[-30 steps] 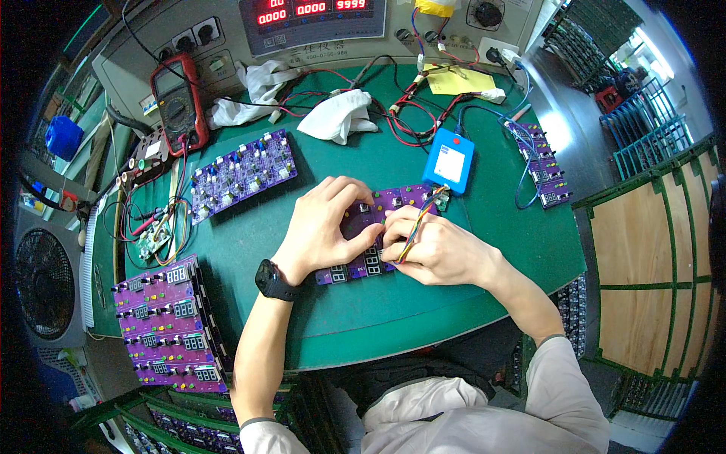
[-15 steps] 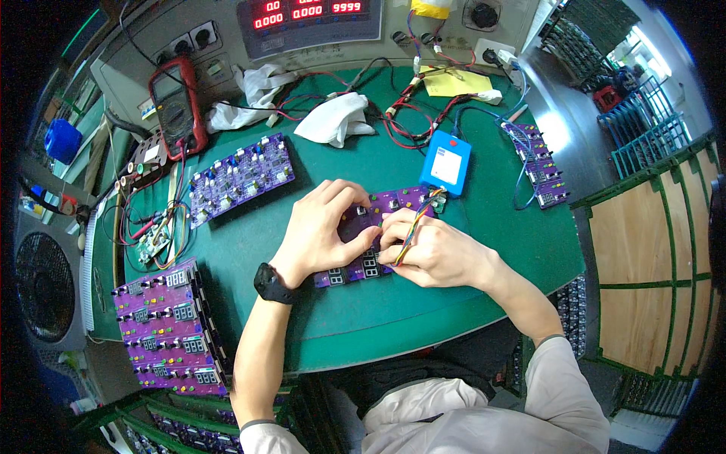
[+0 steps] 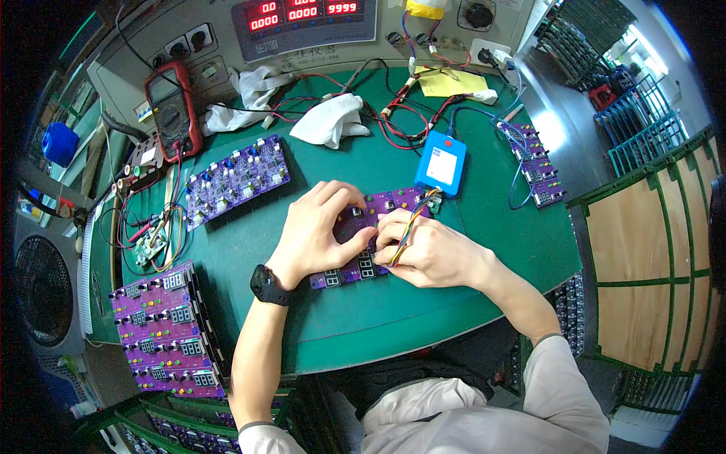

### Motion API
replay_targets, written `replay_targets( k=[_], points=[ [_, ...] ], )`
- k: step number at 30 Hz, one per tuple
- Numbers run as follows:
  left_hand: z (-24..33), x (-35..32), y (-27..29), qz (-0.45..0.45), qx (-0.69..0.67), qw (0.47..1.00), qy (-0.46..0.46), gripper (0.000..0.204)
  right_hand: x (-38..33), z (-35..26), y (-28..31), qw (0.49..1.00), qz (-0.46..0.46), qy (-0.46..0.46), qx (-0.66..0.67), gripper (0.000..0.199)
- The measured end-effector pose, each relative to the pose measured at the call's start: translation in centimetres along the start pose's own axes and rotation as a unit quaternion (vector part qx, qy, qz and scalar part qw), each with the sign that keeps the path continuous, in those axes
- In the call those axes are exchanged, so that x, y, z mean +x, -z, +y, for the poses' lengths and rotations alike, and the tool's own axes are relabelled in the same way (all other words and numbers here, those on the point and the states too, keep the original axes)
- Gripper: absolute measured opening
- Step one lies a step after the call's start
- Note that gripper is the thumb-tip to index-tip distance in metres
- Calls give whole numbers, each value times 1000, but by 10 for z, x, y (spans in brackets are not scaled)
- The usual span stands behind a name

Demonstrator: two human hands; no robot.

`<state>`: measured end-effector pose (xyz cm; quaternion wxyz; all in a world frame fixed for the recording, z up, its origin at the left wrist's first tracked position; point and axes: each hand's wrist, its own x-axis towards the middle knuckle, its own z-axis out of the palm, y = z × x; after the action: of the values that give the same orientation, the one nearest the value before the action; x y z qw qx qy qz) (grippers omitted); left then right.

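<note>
A purple circuit board [image 3: 371, 200] with digit displays and small buttons lies on the green mat, partly covered by both hands. My left hand [image 3: 314, 231], with a black watch on the wrist, grips its left part: the fingers curl over the far side and the thumb lies across the face. Pinched in my right hand [image 3: 435, 252] is the end of a multicoloured wire cable [image 3: 409, 231], held down against the board; the fingers hide its tip. That cable runs up to a blue box [image 3: 442, 165] with a red button, just beyond the board.
Another purple board [image 3: 238, 181] lies far left, and a stack of display boards [image 3: 162, 333] stands near left. A red multimeter [image 3: 174, 110], white cloths [image 3: 330, 121] and tangled wires [image 3: 404, 125] lie toward the back. At the right are a wired board [image 3: 535, 166] and wooden panels [image 3: 635, 284].
The whole view has shifted slightly. Both hands keep nearly the same place on the board, and the right fingers still pinch the cable.
</note>
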<state>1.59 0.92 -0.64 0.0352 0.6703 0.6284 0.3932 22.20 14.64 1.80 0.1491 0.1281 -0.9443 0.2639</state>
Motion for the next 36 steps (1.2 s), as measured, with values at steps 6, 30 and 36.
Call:
replay_targets(
  k=[6,30,36],
  points=[
    [-1,0,-1,-2,-6,1000,4,34,-1,0,0,1000,-1,-1,-2,13],
    [0,0,1,-4,-5,1000,4,35,-2,1,1,1000,-12,-3,3,22],
    [0,0,1,-4,-1,1000,1,35,-1,1,1,1000,-12,-4,4,22]
  ],
)
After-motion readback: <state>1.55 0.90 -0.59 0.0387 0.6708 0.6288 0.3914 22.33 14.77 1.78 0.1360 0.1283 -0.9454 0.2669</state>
